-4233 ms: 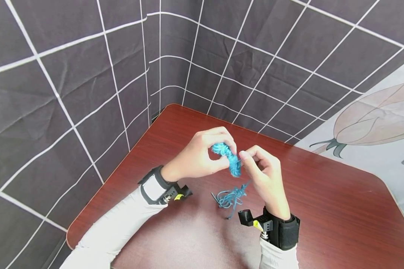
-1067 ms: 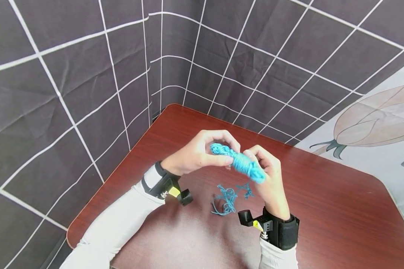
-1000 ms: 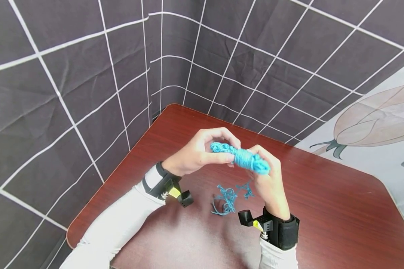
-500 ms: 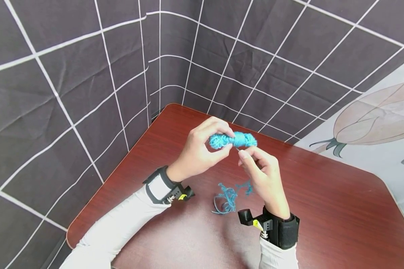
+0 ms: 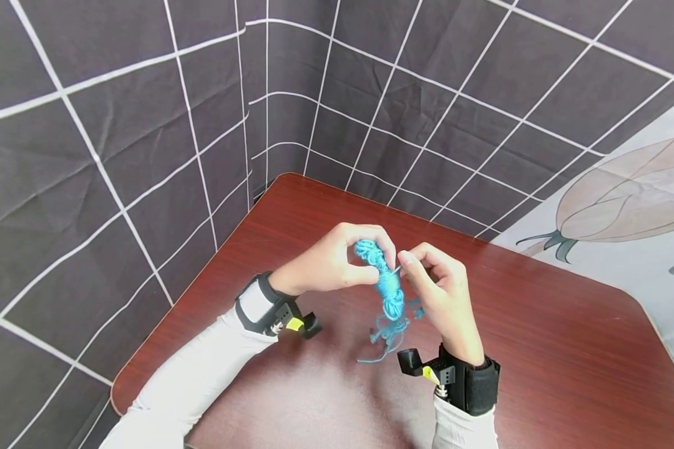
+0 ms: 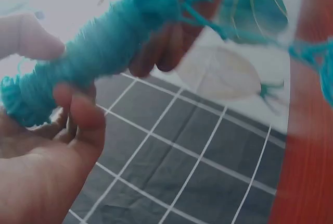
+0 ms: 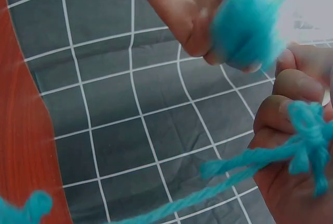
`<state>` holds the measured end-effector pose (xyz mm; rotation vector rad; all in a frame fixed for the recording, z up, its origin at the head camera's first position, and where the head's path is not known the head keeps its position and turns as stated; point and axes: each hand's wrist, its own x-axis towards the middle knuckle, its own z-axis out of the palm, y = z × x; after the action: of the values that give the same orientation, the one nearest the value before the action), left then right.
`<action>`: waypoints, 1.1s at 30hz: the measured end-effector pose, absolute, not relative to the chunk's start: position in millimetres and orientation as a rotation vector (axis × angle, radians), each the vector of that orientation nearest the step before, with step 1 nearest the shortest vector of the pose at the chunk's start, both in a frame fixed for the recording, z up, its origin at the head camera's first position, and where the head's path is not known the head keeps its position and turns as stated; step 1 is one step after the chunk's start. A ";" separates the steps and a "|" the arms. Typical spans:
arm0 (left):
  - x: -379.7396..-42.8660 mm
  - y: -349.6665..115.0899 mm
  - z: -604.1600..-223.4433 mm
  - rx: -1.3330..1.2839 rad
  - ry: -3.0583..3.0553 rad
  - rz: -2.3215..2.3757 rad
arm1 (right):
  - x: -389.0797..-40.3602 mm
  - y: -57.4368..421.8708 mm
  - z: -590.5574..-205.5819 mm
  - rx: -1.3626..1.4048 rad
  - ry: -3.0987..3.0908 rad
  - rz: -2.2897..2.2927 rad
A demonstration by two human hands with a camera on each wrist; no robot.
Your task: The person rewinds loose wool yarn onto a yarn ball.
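Note:
A bright blue skein of yarn (image 5: 390, 290), bound round its middle, is held above the table by my left hand (image 5: 337, 259), thumb and fingers curled about it. Its lower end points towards me. Close on its right, my right hand (image 5: 440, 287) pinches a yarn strand (image 5: 396, 270) running to the skein. Below both hands is a loose yarn tangle (image 5: 390, 333); whether it hangs or lies on the table I cannot tell. The right wrist view shows a knotted bit of yarn (image 7: 309, 135) in front of the right hand's fingers, and the skein blurred.
The reddish-brown wooden table (image 5: 539, 337) spreads beneath my hands. Dark grid-patterned cloth (image 5: 438, 81) stands along the back and left edges. A pale cloth with a flower drawing (image 5: 623, 218) is at the right. Both wrists wear black camera straps (image 5: 472, 380).
The skein has swung round in my left hand, from pointing right to pointing towards me, and sits lower than half a second ago. The right hand stays nearly in place. The loose tangle has shifted.

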<state>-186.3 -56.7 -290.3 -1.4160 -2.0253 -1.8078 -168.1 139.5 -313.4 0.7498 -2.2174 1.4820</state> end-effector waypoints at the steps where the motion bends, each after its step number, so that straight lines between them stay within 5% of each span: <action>1: -187.8 -57.2 -291.5 -1.451 -2.013 -1.873 | -168.3 139.6 -313.5 0.756 -2.208 1.478; 15: -199.3 -50.2 -307.2 -1.450 -1.550 -2.384 | -170.9 140.1 -314.9 0.830 -2.155 1.523; 25: -182.9 -47.6 -289.2 -1.066 -1.658 -1.780 | -170.3 136.9 -314.9 0.889 -2.160 1.575; 33: -179.6 -48.3 -286.9 -1.015 -1.855 -1.390 | -168.2 137.8 -314.5 0.813 -2.214 1.535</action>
<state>-179.6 -48.3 -286.9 -1.0149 -1.8548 -1.3905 -168.2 137.8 -314.5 0.8129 -2.2142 1.5351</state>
